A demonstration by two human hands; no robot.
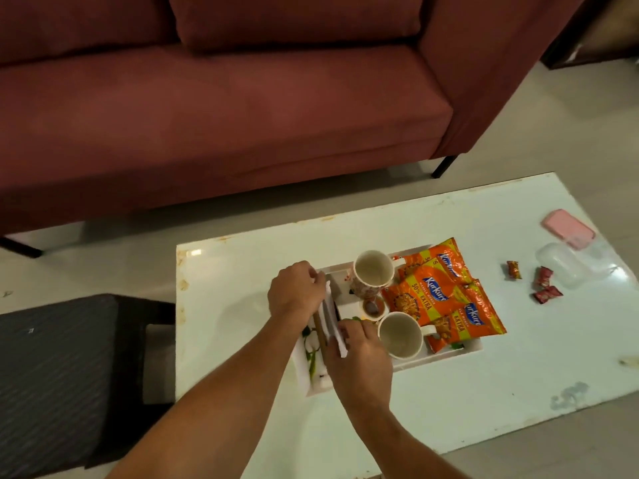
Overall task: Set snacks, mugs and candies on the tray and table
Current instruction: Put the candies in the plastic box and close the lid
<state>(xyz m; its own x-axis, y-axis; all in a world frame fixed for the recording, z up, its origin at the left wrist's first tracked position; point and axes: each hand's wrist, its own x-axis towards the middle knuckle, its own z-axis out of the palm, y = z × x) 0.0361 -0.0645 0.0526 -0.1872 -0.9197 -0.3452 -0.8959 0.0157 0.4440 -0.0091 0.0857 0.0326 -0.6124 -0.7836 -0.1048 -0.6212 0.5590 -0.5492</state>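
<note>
L hand [296, 291], R hand [359, 350] each pinch white paper piece [328, 314], prob fitting it in free end of tray [303, 373]; mugs [373, 271], Kurkure packs [435, 299] fill space right of R hand.

The sofa [242, 98] is upholstered in maroon. White is seen on the table [449, 392] and the paper [325, 314]. The packs [439, 299] are printed orange with yellow bands and blue logos. The tray [301, 369] is patterned with green leaves on white. The candies [544, 285] are wrapped in red.
</note>
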